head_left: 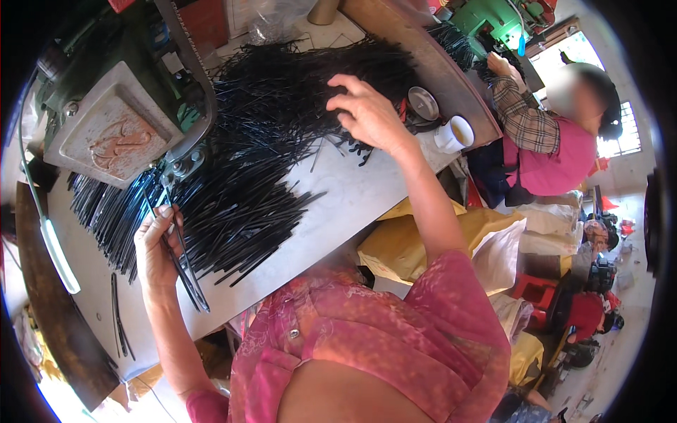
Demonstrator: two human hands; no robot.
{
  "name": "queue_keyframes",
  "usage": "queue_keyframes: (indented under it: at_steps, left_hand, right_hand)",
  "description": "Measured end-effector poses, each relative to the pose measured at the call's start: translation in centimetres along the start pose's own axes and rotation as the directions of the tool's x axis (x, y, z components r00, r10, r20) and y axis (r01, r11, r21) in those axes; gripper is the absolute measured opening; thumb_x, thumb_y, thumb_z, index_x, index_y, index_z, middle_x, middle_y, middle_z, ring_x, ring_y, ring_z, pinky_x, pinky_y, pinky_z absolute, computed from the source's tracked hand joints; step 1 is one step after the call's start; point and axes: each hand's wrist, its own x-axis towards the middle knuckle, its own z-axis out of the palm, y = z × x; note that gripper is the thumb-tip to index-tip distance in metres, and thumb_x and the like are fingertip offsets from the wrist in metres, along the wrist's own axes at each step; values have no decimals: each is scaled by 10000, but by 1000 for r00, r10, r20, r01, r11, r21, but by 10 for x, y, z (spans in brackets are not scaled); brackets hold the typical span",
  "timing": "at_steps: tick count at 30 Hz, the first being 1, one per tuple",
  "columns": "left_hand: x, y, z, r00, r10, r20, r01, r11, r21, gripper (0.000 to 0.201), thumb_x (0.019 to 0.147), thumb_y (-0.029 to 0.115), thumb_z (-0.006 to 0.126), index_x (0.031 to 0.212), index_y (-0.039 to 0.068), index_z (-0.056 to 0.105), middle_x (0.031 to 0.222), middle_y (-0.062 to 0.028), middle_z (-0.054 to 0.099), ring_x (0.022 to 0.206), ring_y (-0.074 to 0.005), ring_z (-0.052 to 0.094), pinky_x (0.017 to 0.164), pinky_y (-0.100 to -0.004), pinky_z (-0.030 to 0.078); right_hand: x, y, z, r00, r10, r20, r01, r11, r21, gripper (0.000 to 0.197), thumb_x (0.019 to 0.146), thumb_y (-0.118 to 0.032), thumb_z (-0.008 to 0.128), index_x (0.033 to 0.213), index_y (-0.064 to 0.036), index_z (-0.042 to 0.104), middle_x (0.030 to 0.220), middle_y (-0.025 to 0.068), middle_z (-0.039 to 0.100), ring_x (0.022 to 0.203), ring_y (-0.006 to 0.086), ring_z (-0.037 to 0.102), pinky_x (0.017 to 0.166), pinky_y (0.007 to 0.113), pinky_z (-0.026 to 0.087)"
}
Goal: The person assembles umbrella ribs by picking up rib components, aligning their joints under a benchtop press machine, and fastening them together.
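My left hand (156,243) pinches a few thin black rods (187,276) between thumb and fingers. Their upper ends are right under the working head (185,166) of a green machine, and the lower ends stick out past my wrist. Beside that hand a wide heap of similar black rods (236,229) covers the white tabletop (345,204). My right hand (367,116) is raised at the far side of the table, near a second tangled mass of black strips (296,77). Its fingers are curved and spread apart, with nothing visible between them.
A white cup (453,134) and a round metal tin (422,103) stand by the raised wooden edge (451,67). Two loose rods (121,317) lie at the near left. Yellow sacks (423,233) sit beyond the table's edge. Another person (557,141) works at a green machine on the right.
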Motion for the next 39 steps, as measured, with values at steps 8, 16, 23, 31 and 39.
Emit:
queue_keyframes:
  at_steps: [8, 16, 23, 31, 39]
  left_hand:
    - [-2, 1, 9, 1000, -10, 12, 9, 999, 46, 101, 795, 126, 580, 828, 30, 582, 651, -13, 558, 415, -17, 390, 348, -136, 279]
    - [-3, -6, 7, 998, 58, -8, -57, 996, 74, 98, 784, 58, 568, 882, 48, 564, 644, -43, 549, 403, -30, 381, 340, -149, 274]
    - [-9, -1, 18, 998, 57, -17, -55, 991, 122, 256, 762, 24, 551, 1016, 39, 529, 639, -53, 549, 398, -41, 384, 351, -156, 281]
    - [-2, 4, 11, 999, 51, -16, -49, 996, 76, 297, 758, 19, 557, 1052, 64, 551, 630, -38, 547, 411, -23, 383, 355, -145, 272]
    - [6, 4, 12, 999, 42, -18, -42, 999, 19, 291, 750, 10, 566, 1034, 71, 562, 640, -48, 565, 411, -24, 410, 354, -148, 284]
  right_hand:
    - [-2, -22, 21, 993, -65, -96, 61, 997, -41, 131, 678, -47, 639, 794, -58, 580, 1044, 31, 491, 870, 212, 535, 703, 324, 478]
    - [10, -80, 23, 858, -384, -342, 399, 916, -28, 150, 658, -80, 616, 795, -74, 558, 822, 27, 537, 694, 178, 551, 570, 278, 469]
    - [33, -149, 52, 943, -307, -125, 331, 887, 322, 154, 741, -191, 591, 864, -98, 583, 682, 65, 578, 596, 228, 585, 505, 310, 452]
    - [68, -155, 81, 919, 6, 394, -368, 369, 853, 173, 804, -154, 595, 854, 11, 605, 631, -3, 534, 522, 45, 462, 450, 184, 366]
    - [67, -156, 78, 868, 81, 490, -497, 123, 859, 190, 811, -147, 589, 865, 36, 589, 633, -2, 510, 513, 23, 428, 413, 143, 322]
